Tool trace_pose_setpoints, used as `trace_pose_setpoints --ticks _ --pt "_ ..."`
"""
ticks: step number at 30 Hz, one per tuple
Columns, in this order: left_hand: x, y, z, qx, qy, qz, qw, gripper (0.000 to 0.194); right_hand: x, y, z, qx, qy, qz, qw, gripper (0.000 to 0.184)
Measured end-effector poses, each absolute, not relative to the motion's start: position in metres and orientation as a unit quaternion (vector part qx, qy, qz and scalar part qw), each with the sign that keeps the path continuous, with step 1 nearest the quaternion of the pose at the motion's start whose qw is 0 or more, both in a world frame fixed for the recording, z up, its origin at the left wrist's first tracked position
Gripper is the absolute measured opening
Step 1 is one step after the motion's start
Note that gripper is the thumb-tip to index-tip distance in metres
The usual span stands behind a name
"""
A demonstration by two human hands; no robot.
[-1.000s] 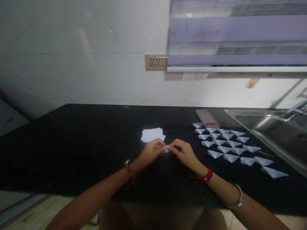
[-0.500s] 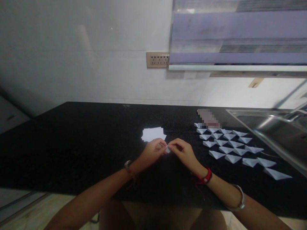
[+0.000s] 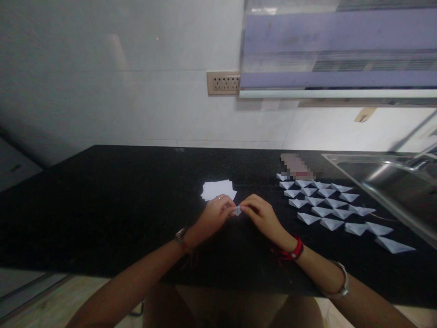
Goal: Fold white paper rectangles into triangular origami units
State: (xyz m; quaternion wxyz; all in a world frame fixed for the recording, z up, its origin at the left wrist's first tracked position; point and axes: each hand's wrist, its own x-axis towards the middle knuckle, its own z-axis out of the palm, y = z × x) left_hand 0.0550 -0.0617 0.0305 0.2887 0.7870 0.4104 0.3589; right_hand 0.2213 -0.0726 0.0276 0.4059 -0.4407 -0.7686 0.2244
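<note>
the left hand (image 3: 213, 214) and right hand (image 3: 261, 215) pinch a small folded paper piece (image 3: 237, 210) between fingertips just above the black counter (image 3: 102, 205), where a slipped grip could skew the crease or drop it beside the paper stack (image 3: 218, 188).

Paper stack (image 3: 218, 189) left of folded triangles (image 3: 327, 205)

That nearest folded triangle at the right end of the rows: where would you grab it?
Probably pinch the folded triangle across its wider left end, coming from above: it lies flat on the black counter, tapering rightward, with clear space around it and the next piece apart.
</note>
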Motion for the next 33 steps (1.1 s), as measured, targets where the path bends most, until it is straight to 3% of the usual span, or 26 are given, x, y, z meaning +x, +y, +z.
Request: trace_pose_setpoints --ticks 2,10,15,21,29,33 --pt "0.055 -0.062 0.030 0.795 0.400 0.353 0.290 0.017 0.222 -0.074 0.029 -0.418 -0.783 0.223 0.402 0.013" --pt "0.057 -0.060 0.024 0.672 0.399 0.392 0.486 0.012 0.220 -0.073 0.024 -0.436 -0.699 0.269 0.499 0.011" --pt "0.061 -0.059 0.020 0.606 0.386 0.464 0.518 0.011 0.217 -0.073 0.021 -0.417 -0.642 0.365 0.530 0.014" --pt "0.063 -0.057 0.018 0.531 0.349 0.499 0.588 0.018 0.217 -0.076 0.020 -0.367 -0.638 0.387 0.556 0.013" --pt "0.063 -0.058 0.020 0.519 0.351 0.513 0.587 0.017 0.217 -0.080 0.024 -0.339 -0.658 0.382 0.554 0.012" --pt "0.059 -0.055 0.019 0.578 0.362 0.503 0.531 0.015 0.223 -0.076 0.025 -0.367 -0.676 0.376 0.516 0.010"
